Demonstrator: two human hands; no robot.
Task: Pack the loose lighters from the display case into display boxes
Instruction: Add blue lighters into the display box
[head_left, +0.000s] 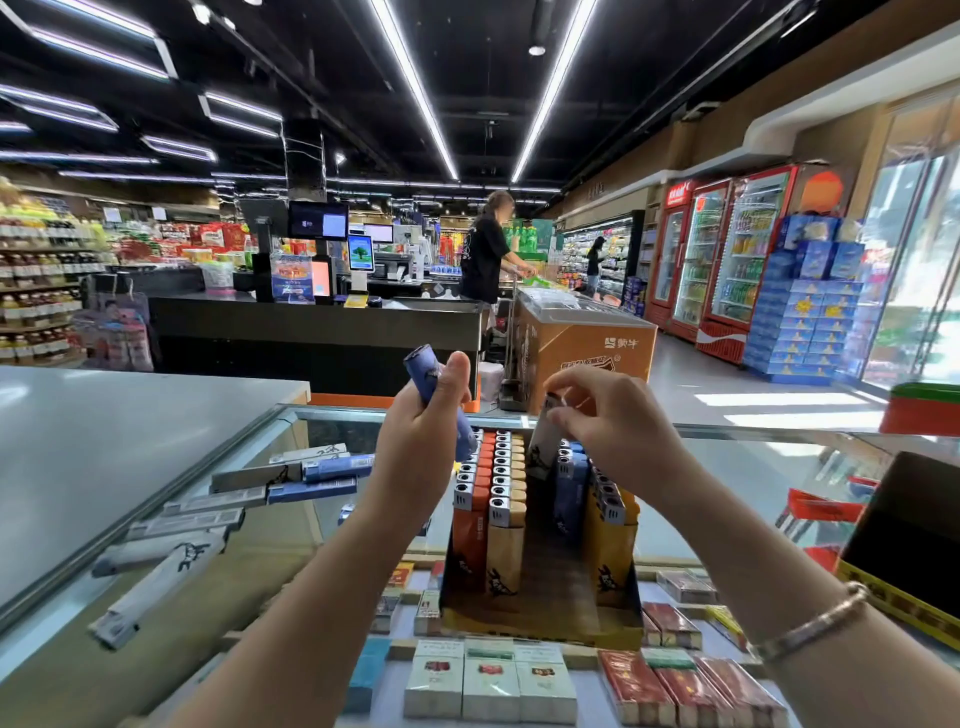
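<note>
While supermarket aisles, a black checkout counter (317, 322) and red drinks fridges (727, 260) fill the upper frame, a glass-topped display case (727, 457) spans the lower half. Loose grey and blue lighters (260, 493) lie at centre left on the glass. At centre, the left hand (421, 441) grips blue lighters (441, 400); the right hand (618, 421) pinches a white lighter (543, 441) over an open cardboard display box (540, 618) holding upright orange, tan, blue and yellow lighter rows.
</note>
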